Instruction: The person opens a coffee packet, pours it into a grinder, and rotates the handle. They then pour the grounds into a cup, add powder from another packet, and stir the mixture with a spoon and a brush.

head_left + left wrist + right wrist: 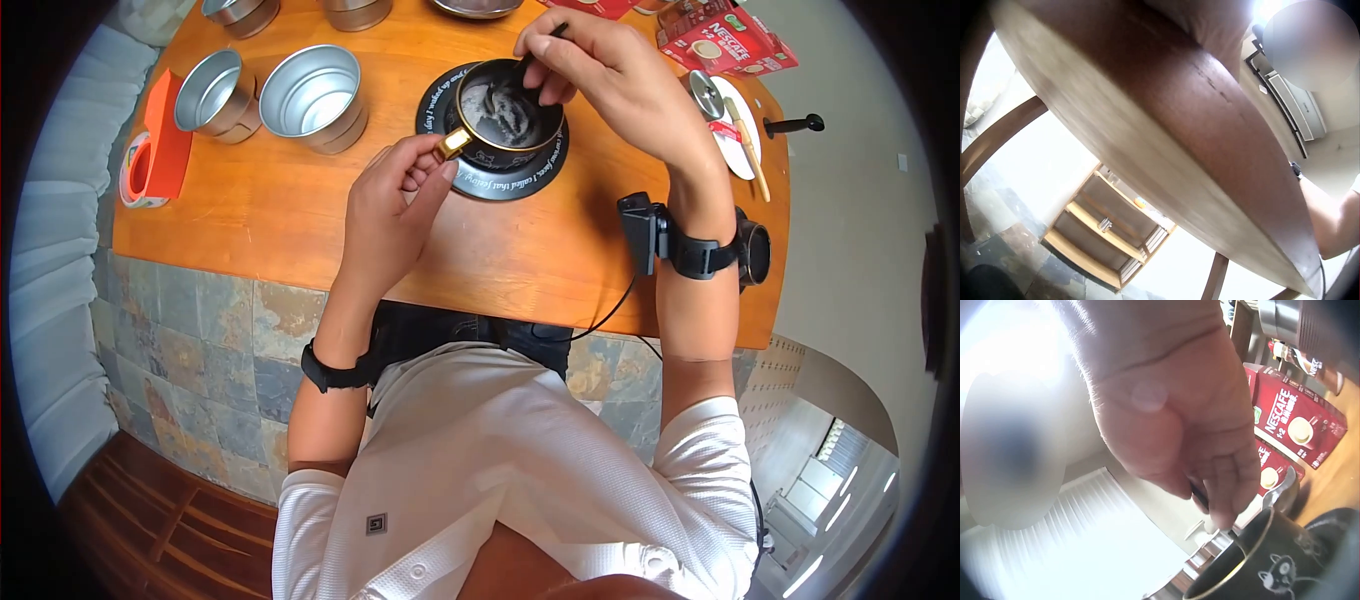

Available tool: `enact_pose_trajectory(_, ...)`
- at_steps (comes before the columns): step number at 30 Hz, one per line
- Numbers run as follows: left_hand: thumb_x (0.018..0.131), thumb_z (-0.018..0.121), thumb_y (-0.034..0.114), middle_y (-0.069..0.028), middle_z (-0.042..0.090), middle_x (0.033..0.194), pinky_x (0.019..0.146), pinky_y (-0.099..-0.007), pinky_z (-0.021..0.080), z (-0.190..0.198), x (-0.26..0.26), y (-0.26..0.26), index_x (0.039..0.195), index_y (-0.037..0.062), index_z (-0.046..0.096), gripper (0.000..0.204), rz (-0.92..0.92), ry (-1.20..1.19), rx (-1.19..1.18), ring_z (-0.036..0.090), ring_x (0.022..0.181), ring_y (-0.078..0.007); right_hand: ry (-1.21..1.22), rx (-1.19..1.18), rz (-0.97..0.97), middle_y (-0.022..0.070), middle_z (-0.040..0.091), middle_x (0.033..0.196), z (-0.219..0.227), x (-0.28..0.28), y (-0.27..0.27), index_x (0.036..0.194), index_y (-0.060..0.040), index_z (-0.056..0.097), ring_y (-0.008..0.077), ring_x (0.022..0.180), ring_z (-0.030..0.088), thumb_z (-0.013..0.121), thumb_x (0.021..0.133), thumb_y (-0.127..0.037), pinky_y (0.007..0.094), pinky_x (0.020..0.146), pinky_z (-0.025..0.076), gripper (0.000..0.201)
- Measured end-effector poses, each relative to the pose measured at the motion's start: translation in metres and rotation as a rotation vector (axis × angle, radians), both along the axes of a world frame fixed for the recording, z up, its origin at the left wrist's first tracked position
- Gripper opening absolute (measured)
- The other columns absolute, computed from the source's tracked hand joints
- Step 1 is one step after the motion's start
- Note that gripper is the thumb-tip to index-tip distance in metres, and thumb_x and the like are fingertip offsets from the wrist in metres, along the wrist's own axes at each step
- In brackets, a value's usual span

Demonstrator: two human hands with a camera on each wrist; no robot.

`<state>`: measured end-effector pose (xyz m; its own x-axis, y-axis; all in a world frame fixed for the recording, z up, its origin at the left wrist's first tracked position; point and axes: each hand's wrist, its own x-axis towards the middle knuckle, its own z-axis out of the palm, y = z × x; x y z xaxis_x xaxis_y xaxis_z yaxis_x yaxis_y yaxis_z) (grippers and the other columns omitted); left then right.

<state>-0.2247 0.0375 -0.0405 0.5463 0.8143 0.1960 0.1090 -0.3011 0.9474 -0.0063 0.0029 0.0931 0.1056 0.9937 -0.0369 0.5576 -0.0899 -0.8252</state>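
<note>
In the head view a black cup [545,122] with a gold rim stands on a black saucer [500,188] with white lettering. A whitish, foamy-looking patch shows inside it. My left hand [388,205] holds the cup's gold handle [455,141] between thumb and fingers. Above the far right rim, my right hand [600,75] pinches a thin dark-handled utensil [526,64] whose lower end dips into the cup. The right wrist view shows the fingers around the dark handle [1199,495] over the cup, which bears a white animal drawing. Tabletop underside fills much of the left wrist view.
Metal tins [312,92] stand on the wooden table [520,270] at the left, beside an orange-red box [168,140] and a tape roll [138,172]. Nescafe boxes [735,45] and a white plate [740,150] with a wooden-handled utensil are at the right. A cable [610,315] hangs over the front edge.
</note>
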Motion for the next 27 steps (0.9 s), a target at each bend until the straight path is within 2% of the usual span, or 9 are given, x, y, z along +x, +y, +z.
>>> enact_pose_trajectory(2, 0.091, 0.072, 0.008, -0.0052, 0.065, 0.085, 0.071, -0.0258, 0.049, 0.000, -0.001, 0.000, 0.112, -0.0024, 0.066, 0.024, -0.002, -0.009, -0.011, 0.058, 0.075, -0.0131, -0.228, 0.093, -0.087, 0.0237, 0.065, 0.080, 0.024, -0.014, -0.013, 0.094, 0.0041, 0.062, 0.0393, 0.076, 0.064, 0.052, 0.101, -0.016, 0.0409, 0.067, 0.051, 0.024)
enact_pose_trajectory(4, 0.098, 0.066, 0.008, 0.0023, 0.061, 0.092, 0.076, -0.0197, 0.045, 0.001, -0.002, -0.001, 0.119, -0.0035, 0.064, 0.024, -0.022, 0.031, -0.050, 0.053, 0.082, -0.0047, -0.380, 0.108, -0.087, 0.0230, 0.065, 0.078, 0.016, -0.008, -0.012, 0.093, 0.0043, 0.062, 0.0383, 0.074, 0.064, 0.053, 0.101, -0.017, 0.0405, 0.067, 0.051, 0.024)
enact_pose_trajectory(8, 0.098, 0.065, 0.009, 0.0022, 0.062, 0.093, 0.077, -0.0196, 0.046, 0.002, -0.002, -0.002, 0.119, -0.0035, 0.064, 0.024, -0.011, 0.069, -0.080, 0.054, 0.085, -0.0043, -0.609, 0.109, 0.006, 0.0201, 0.066, 0.078, 0.003, -0.004, -0.008, 0.092, 0.0044, 0.064, 0.0354, 0.074, 0.066, 0.059, 0.097, -0.016, 0.0388, 0.067, 0.052, 0.022)
enact_pose_trajectory(9, 0.099, 0.065, 0.009, 0.0023, 0.062, 0.093, 0.078, -0.0196, 0.045, 0.001, -0.002, -0.002, 0.120, -0.0033, 0.064, 0.024, -0.007, 0.076, -0.077, 0.054, 0.085, -0.0043, -0.603, 0.117, -0.003, 0.0201, 0.066, 0.078, -0.002, 0.001, -0.006, 0.092, 0.0044, 0.064, 0.0354, 0.074, 0.066, 0.059, 0.097, -0.016, 0.0388, 0.067, 0.052, 0.022)
enact_pose_trajectory(11, 0.099, 0.065, 0.009, 0.0024, 0.062, 0.093, 0.079, -0.0196, 0.045, 0.000, -0.003, -0.001, 0.120, -0.0031, 0.064, 0.024, -0.014, 0.094, -0.057, 0.054, 0.085, -0.0043, -0.604, 0.191, 0.149, 0.0037, 0.064, 0.074, -0.015, 0.009, -0.001, 0.096, -0.0008, 0.065, 0.0109, 0.064, 0.061, 0.050, 0.103, -0.021, 0.0270, 0.062, 0.052, 0.027)
enact_pose_trajectory(13, 0.099, 0.064, 0.009, 0.0021, 0.062, 0.094, 0.080, -0.0196, 0.045, -0.004, -0.002, 0.000, 0.120, -0.0029, 0.063, 0.024, -0.015, 0.043, -0.108, 0.054, 0.086, -0.0043, -0.443, 0.229, 0.116, 0.0027, 0.064, 0.074, -0.027, 0.009, 0.000, 0.093, -0.0007, 0.065, 0.0097, 0.061, 0.060, 0.051, 0.103, -0.023, 0.0260, 0.060, 0.050, 0.028)
enact_pose_trajectory(14, 0.094, 0.072, 0.008, 0.0006, 0.059, 0.083, 0.068, -0.0202, 0.045, -0.006, 0.002, 0.000, 0.113, -0.0046, 0.066, 0.024, 0.031, -0.019, -0.080, 0.050, 0.074, -0.0056, -0.309, 0.208, 0.133, 0.0029, 0.064, 0.074, -0.031, 0.007, 0.000, 0.094, -0.0004, 0.066, 0.0099, 0.062, 0.060, 0.052, 0.103, -0.024, 0.0257, 0.060, 0.050, 0.029)
enact_pose_trajectory(19, 0.095, 0.070, 0.006, 0.0042, 0.057, 0.085, 0.069, -0.0188, 0.044, -0.010, 0.001, 0.000, 0.116, -0.0048, 0.064, 0.025, -0.009, -0.036, -0.151, 0.047, 0.075, -0.0036, 0.096, 0.144, 0.022, 0.0028, 0.066, 0.078, -0.050, 0.010, -0.016, 0.104, -0.0009, 0.071, 0.0074, 0.065, 0.057, 0.056, 0.102, -0.026, 0.0220, 0.060, 0.048, 0.029)
enact_pose_trajectory(27, 0.099, 0.066, 0.008, 0.0040, 0.057, 0.087, 0.075, -0.0184, 0.044, -0.003, 0.003, -0.003, 0.119, -0.0023, 0.063, 0.023, -0.024, -0.041, -0.202, 0.051, 0.080, -0.0036, 0.038, 0.451, -0.269, 0.0029, 0.063, 0.068, -0.072, 0.007, -0.040, 0.097, 0.0020, 0.070, 0.0042, 0.063, 0.054, 0.063, 0.097, -0.019, 0.0210, 0.056, 0.041, 0.022)
